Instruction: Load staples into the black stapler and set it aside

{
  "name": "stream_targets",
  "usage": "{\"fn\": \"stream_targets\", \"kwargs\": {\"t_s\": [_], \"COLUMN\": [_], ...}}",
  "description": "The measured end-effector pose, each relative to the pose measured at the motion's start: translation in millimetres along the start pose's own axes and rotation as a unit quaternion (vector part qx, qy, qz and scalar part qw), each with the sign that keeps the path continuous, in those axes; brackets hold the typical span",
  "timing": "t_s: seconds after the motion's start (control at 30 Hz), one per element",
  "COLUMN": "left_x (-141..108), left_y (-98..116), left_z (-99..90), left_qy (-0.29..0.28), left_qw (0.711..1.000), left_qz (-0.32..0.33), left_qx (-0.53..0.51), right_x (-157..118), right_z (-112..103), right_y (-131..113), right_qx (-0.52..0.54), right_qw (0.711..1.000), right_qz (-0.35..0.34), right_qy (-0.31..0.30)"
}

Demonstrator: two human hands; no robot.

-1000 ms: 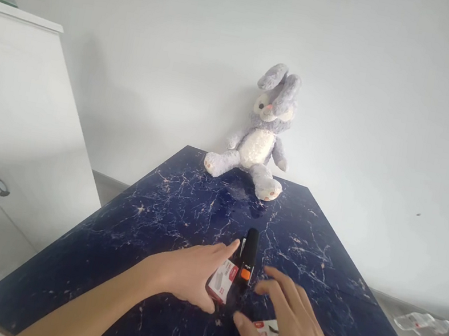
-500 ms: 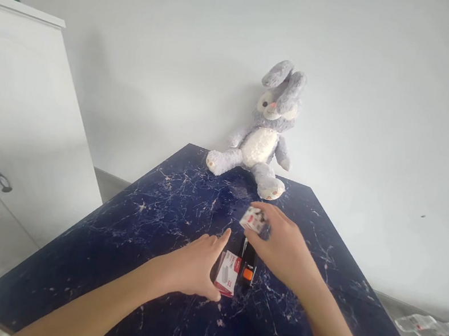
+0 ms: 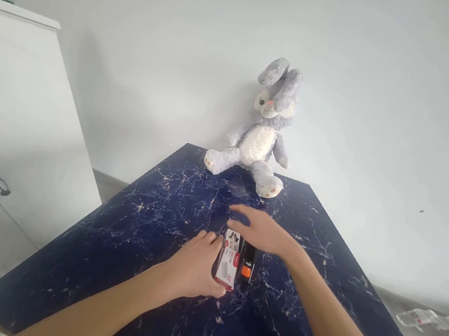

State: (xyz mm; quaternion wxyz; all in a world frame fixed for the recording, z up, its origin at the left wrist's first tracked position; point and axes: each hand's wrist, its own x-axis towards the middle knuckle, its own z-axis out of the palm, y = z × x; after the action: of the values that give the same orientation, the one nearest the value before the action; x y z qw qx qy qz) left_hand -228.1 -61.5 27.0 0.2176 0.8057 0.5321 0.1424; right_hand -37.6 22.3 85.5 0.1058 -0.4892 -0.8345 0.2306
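On the blue surface (image 3: 184, 201), lower centre of frame, the small box (image 3: 232, 239) has left the right hand (image 3: 262, 230), its fingers wide, and now adjoins the red-and-white box (image 3: 226, 271), bracketed by the left hand (image 3: 195, 267), grip undetermined.

The camera on your head looks forward and down across the dark-blue marbled tabletop (image 3: 141, 246) from your side of it. Your left hand (image 3: 196, 264) and right hand (image 3: 263, 230) fall below the middle of your view, nearer the lens than the plush rabbit (image 3: 260, 134), which you see from the front. Your wide view reaches the white cabinet (image 3: 14, 102) leftward and the wall (image 3: 372, 119) straight ahead.
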Motion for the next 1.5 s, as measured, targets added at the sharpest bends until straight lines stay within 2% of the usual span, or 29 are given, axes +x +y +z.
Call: {"fn": "stream_targets", "kwargs": {"t_s": [0.07,0.1,0.17,0.23,0.37,0.63,0.77,0.9,1.0,1.13,1.23,1.33,1.4,1.5], "left_x": [2,3,5,8,11,10,12,11,10,10,11,12,13,16], "left_y": [-1,-2,-4,-7,-9,-7,-5,-2,0,4,6,3,-3,-13], "left_z": [3.8,5.5,8.0,9.3,11.2,14.2,15.5,8.1,3.6,11.2,16.8,12.6,6.0,-2.2], "left_qy": [0.027,0.033,0.032,0.026,0.020,0.019,0.044,0.055,0.071,0.088,0.068,0.052,0.054,0.034], "left_qw": [1.000,0.999,0.999,0.996,0.985,0.962,0.968,0.980,0.974,0.951,0.943,0.941,0.947,0.970], "left_qz": [0.014,0.018,0.024,0.028,0.021,0.043,0.047,0.052,0.007,-0.084,-0.072,-0.061,-0.050,0.008], "left_qx": [0.003,-0.004,-0.033,-0.076,-0.169,-0.269,-0.241,-0.186,-0.213,-0.284,-0.317,-0.329,-0.313,-0.239], "right_x": [-17,-26,-43,-54,-61,-63,-64,-63,-63,-63,-63,-63,-63,-63], "right_z": [11,18,35,51,69,66,65,65,65,65,65,65,64,64], "right_y": [8,13,25,35,41,34,33,33,33,33,33,33,33,33], "right_qx": [0.046,0.077,0.173,0.270,0.300,0.312,0.318,0.313,0.315,0.329,0.327,0.323,0.322,0.321], "right_qw": [0.986,0.975,0.958,0.944,0.935,0.932,0.929,0.931,0.930,0.926,0.926,0.927,0.928,0.929], "right_qz": [0.094,0.137,0.179,0.150,0.122,0.112,0.107,0.104,0.102,0.107,0.105,0.106,0.108,0.109], "right_qy": [0.132,0.159,0.141,0.114,0.146,0.146,0.155,0.158,0.157,0.151,0.156,0.156,0.154,0.150]}}
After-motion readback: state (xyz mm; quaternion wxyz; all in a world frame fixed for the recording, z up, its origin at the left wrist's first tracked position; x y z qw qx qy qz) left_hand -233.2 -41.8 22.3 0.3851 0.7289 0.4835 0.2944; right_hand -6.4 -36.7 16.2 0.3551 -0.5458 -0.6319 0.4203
